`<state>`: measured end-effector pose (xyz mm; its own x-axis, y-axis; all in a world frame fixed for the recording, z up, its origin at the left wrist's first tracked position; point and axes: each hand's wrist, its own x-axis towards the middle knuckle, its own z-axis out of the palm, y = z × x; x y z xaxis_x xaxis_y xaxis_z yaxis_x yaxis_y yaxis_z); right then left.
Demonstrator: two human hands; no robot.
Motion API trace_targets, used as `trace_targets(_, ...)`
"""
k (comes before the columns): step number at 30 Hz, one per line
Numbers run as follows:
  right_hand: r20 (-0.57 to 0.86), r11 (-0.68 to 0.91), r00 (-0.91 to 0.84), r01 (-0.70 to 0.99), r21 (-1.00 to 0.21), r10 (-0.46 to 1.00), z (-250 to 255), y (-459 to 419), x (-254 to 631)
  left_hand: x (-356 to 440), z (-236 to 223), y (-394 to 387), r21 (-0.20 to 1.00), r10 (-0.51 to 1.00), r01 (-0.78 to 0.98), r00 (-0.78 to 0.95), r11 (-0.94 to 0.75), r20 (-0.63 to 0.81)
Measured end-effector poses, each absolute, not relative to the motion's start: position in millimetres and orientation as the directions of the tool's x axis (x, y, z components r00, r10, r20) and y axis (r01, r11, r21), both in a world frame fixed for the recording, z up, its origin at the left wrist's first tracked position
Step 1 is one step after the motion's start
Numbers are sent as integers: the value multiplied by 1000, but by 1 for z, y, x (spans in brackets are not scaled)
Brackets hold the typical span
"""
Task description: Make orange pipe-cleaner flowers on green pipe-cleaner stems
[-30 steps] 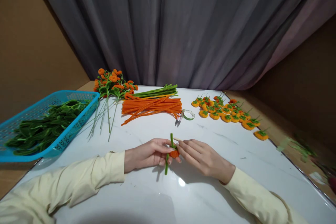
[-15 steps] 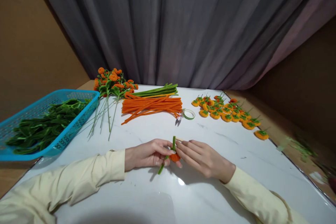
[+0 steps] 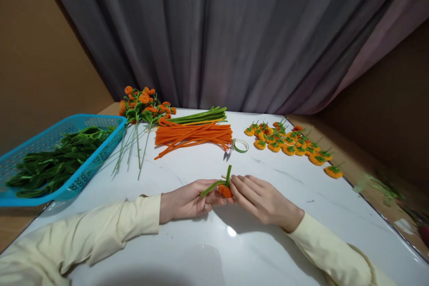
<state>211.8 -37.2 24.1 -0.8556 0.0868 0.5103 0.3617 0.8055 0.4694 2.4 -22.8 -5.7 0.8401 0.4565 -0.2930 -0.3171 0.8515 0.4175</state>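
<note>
Between my hands, above the white table, is a small orange fuzzy flower head [image 3: 225, 191] made of pipe cleaner. A green pipe cleaner [image 3: 229, 175] is bent at it, one end pointing up and the other reaching left over my fingers. My left hand [image 3: 191, 199] is closed on the flower head from the left. My right hand [image 3: 268, 200] has its fingers bent together at the flower's right side; the fingertips are partly hidden. A pale stick tip [image 3: 224, 176] pokes out by the right fingertips, the rest of it covered by that hand.
Orange pipe cleaners [image 3: 194, 135] and green pipe cleaners [image 3: 201, 117] lie at the back, beside scissors [image 3: 228, 154] and a tape roll [image 3: 241, 145]. A blue basket [image 3: 72, 187] of green leaves stands left, near finished orange flowers [image 3: 144, 98]. Several yellow-orange flower heads [image 3: 288, 149] lie right.
The flower head has turned and shifted slightly right. The green pipe cleaner's lower end has swung up to the left, and its upright end now leans right.
</note>
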Motion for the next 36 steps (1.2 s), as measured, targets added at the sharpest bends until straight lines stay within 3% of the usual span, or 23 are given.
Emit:
trace_targets(11,542,819,-837,358,448,70,21,-38,209,8,0,-34,272,450,-378,844,885,-292)
trace_targets(19,540,856,-837,341,388,89,20,-37,209,8,0,-31,433,569,-440,790,786,-230)
trace_targets(26,515,893,-807,421,161,288,21,-38,210,6,-3,-26,607,630,-424,758,672,-168)
trace_targets(36,527,906,-827,357,226,195,26,-36,215,1,3,-24,684,592,-337,787,647,-173)
